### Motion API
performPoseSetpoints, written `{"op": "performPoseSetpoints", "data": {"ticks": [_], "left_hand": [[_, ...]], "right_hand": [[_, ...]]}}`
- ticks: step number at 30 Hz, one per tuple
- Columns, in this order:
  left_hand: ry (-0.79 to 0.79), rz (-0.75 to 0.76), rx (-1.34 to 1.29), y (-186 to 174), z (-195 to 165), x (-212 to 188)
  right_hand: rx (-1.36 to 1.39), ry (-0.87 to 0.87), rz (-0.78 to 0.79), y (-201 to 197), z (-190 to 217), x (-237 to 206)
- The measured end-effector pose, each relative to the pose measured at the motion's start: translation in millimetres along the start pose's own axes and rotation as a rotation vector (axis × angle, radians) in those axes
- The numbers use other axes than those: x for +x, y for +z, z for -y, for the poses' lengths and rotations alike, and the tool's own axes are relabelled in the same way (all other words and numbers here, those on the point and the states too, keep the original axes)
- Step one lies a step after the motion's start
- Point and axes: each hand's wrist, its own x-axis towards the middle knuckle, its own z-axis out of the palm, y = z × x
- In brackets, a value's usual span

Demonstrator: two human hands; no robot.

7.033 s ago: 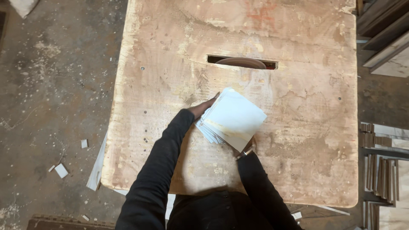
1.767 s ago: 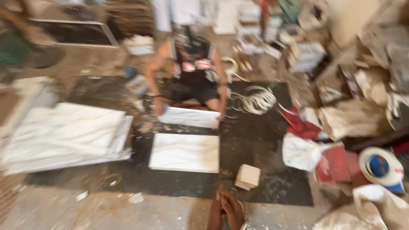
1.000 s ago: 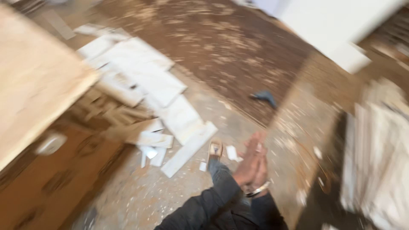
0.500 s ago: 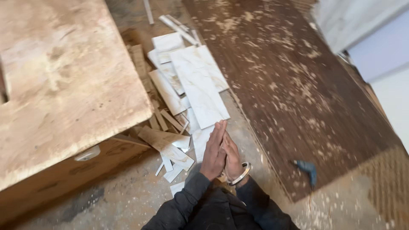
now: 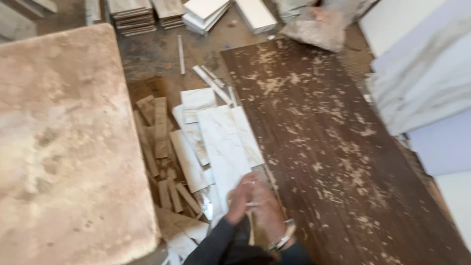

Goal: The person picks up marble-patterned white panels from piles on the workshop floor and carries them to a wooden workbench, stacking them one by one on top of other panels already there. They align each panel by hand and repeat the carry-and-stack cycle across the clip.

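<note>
A thin pale tile offcut (image 5: 251, 226) stands on edge between the two hands, low in the head view at about 6 o'clock. The left hand (image 5: 240, 196) and the right hand (image 5: 267, 210) press together palm to palm with the strip between them; motion blur hides the details, but the fingers (image 5: 245, 189) of both lie closed and flat against each other, clamped on the strip. A metal bracelet (image 5: 284, 240) circles the right wrist, and dark sleeves (image 5: 216, 245) cover both forearms.

Just beyond the fingertips, at 12 o'clock from the hands, a long white marble-veined tile (image 5: 223, 147) lies on the floor, overlapping other white tile pieces (image 5: 196, 100). At 10 o'clock from the hands a heap of brownish tile scraps (image 5: 157, 132) lies against the edge of the worn, stained tabletop (image 5: 64, 137), which fills the left side of the view. At 2 o'clock a dark wood-grain board (image 5: 333, 147) spattered with pale dust runs across the floor. Far at 3 o'clock large white slabs (image 5: 427, 78) lean or lie stacked. Along the top edge, at 11 to 12 o'clock, sit stacks of tiles (image 5: 132, 10) and a crumpled grey sack (image 5: 316, 27).
</note>
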Motion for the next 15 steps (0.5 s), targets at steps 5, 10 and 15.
{"op": "performPoseSetpoints", "data": {"ticks": [5, 10, 15], "left_hand": [[0.266, 0.219, 0.353, 29, -41, 126], [-0.198, 0.247, -0.149, 47, -90, 200], [-0.101, 0.124, -0.117, 28, -70, 289]], "right_hand": [[0.327, -0.016, -0.209, -78, 51, 124], [0.454, 0.038, -0.255, -115, 86, 192], [0.443, 0.159, -0.208, -135, 81, 293]]}}
